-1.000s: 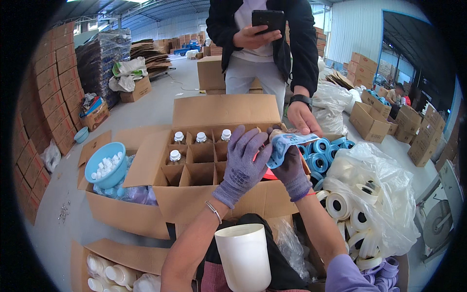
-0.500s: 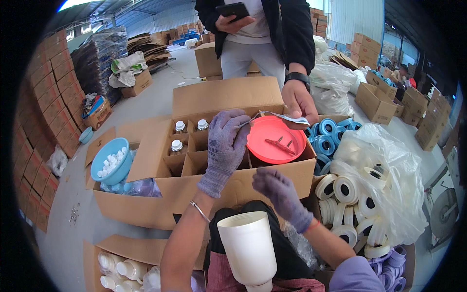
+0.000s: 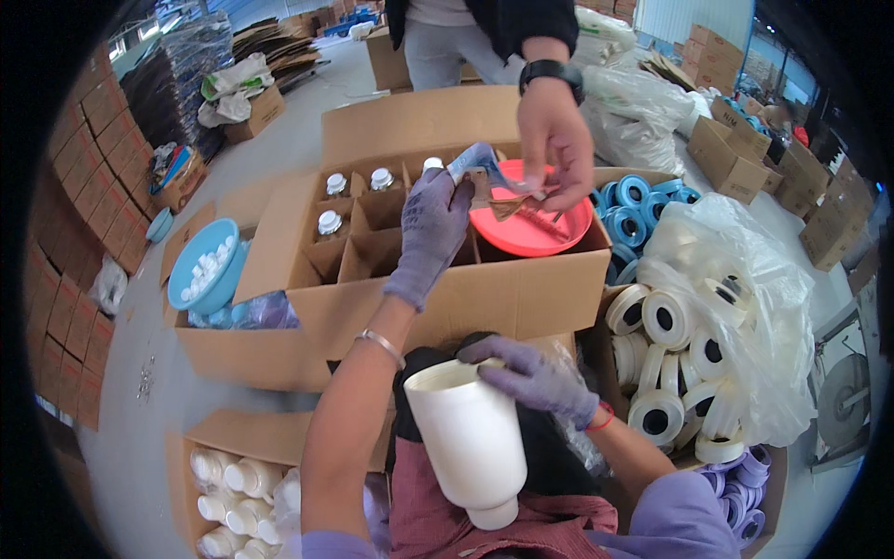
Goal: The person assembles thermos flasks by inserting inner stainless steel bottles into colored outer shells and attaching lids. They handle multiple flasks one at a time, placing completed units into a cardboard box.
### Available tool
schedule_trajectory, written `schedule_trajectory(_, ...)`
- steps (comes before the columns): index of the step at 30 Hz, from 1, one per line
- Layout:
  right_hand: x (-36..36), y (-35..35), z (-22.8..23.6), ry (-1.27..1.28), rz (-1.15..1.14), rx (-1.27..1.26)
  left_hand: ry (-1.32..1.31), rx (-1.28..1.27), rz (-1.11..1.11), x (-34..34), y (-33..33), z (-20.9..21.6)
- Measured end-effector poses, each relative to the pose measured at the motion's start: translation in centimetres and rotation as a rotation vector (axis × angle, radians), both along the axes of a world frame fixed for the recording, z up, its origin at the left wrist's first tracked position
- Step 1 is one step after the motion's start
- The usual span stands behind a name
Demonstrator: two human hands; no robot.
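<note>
My left hand (image 3: 433,228), in a grey-purple glove, is closed on one end of a thin, crumpled, see-through strip (image 3: 477,160) with blue and brown parts. A co-worker's bare hand (image 3: 556,140) is at the strip's other end, above a round red-pink dish (image 3: 535,233). At my lap stands a cream-white container (image 3: 470,438), wide open end up and narrow neck down, slightly tilted. My gloved right hand (image 3: 540,377) grips its rim, thumb near the opening. Below my left hand is a divided cardboard box (image 3: 447,312); white-capped bottles (image 3: 330,224) stand in some compartments.
A blue bowl (image 3: 207,265) of small white pieces sits at left. White bottles (image 3: 250,477) fill a box at lower left. To the right are blue rings (image 3: 627,225), cream rings (image 3: 664,319) partly under clear plastic (image 3: 745,373), and purple rings (image 3: 745,503).
My right hand has come down onto the container's rim. The strip between my left hand and the co-worker's hand has lifted and bunched up. The view has shifted; the co-worker's phone is out of it.
</note>
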State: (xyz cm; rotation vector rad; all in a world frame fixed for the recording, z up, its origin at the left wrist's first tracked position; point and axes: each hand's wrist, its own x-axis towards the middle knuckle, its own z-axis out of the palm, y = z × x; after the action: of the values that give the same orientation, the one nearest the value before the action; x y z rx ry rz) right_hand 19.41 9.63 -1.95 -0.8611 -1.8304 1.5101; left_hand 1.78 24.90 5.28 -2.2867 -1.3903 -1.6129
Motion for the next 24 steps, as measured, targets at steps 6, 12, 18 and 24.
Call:
schedule_trajectory(6, -0.9, 0.2, -1.2, 0.027, 0.047, 0.399, 0.389, -0.024, 0.469, 3.1, 10.2, -4.9)
schedule_trajectory(12, 0.3, 0.8, -1.6, 0.038, 0.009, 0.540, 0.936, 0.009, 0.249, 3.5, 10.4, -5.5)
schedule_trajectory(18, 0.3, 1.0, -2.3, 0.070, 0.082, 0.616, 0.597, -0.275, -0.062, 0.0, 4.5, -3.7)
schedule_trajectory(24, 3.4, -0.3, -2.4, 0.122, -0.003, 0.400, -0.210, -0.697, -0.303, -5.4, -12.4, -6.5)
